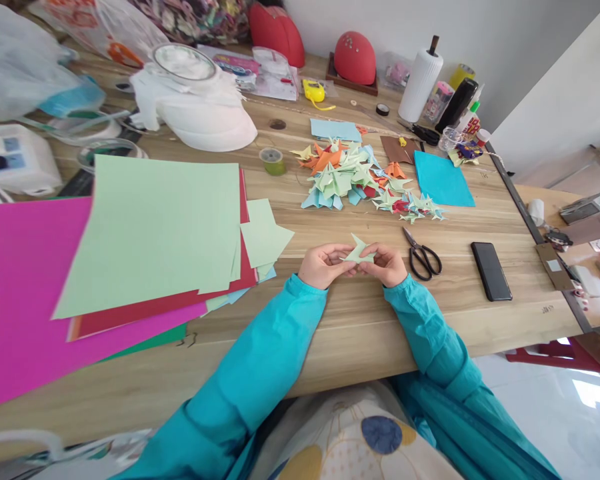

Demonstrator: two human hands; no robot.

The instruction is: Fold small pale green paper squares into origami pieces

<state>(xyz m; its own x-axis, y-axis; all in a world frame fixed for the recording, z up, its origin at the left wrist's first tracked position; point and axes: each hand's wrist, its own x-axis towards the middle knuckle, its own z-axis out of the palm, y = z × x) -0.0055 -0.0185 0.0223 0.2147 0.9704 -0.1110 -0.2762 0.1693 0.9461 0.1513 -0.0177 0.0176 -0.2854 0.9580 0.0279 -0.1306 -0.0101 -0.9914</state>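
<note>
Between my two hands, low over the wooden table point(360, 327), is a small folded piece of pale green paper point(359, 251). The fingers and thumb of my left hand point(325, 265) pinch its left side. My right hand point(386, 264) grips its right side the same way. One pointed flap sticks up between the fingertips, while parts of the paper's lower edge are hidden by them. Beyond my hands lies a heap of folded paper cranes point(343, 175) in green, orange, blue and red. Black-handled scissors point(423, 257) rest just right of my right hand.
Large coloured sheets point(155, 233) are stacked at left, with small green squares point(265, 237) beside them. A phone point(491, 271) lies at right, a turquoise square point(443, 179) behind it. A thread spool point(273, 161), white cap point(205, 117) and yellow tape measure point(314, 91) stand farther back.
</note>
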